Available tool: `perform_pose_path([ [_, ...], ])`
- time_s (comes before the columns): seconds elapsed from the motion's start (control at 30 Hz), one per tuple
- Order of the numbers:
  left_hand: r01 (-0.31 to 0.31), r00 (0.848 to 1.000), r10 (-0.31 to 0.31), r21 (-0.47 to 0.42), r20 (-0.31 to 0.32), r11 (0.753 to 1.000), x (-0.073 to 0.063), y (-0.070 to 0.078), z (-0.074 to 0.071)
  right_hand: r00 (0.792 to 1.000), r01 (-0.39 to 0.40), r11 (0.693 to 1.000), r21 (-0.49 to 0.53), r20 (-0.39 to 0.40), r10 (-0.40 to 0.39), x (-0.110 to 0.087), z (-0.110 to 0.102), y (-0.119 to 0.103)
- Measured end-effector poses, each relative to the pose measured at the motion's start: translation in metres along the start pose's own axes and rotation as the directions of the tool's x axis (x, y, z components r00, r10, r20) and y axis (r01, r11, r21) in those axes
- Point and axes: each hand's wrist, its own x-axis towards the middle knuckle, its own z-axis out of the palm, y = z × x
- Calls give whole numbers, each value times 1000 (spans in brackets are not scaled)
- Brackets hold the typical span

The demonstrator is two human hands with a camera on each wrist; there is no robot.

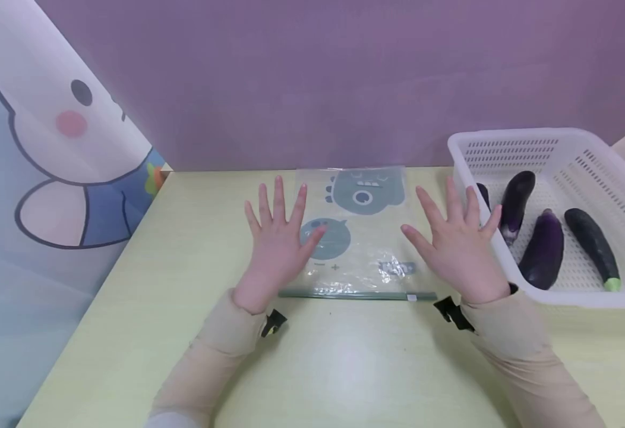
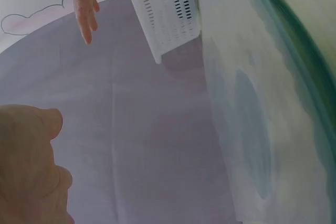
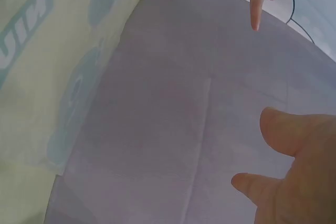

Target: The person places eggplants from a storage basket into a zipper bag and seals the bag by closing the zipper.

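A clear zip bag printed with blue-green cartoon monsters lies flat on the table, its green zip strip toward the near side and a white slider at the strip's right end. Over the bag's left edge my left hand is held with fingers spread and nothing in it. My right hand is spread too, holding nothing, between the bag and the white basket; its fingers overlap the basket's left rim in the head view. The left wrist view also shows the bag and its zip edge.
Several dark eggplants lie in the basket, among them a plump purple one and a slim one with a green tip. A purple backdrop rises behind the table. At left hangs a cartoon-printed sheet.
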Motion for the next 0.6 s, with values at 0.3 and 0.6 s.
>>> perform_pose_path([
  [0.3, -9, 999, 13, -71, 51, 997, 0, -12, 5, 997, 33, 999, 30, 63, -35, 5, 13, -3],
  [0.6, 8, 981, 22, -152, 193, 988, 4, -16, 12, 978, 70, 996, 59, 194, -80, 11, 32, -8],
])
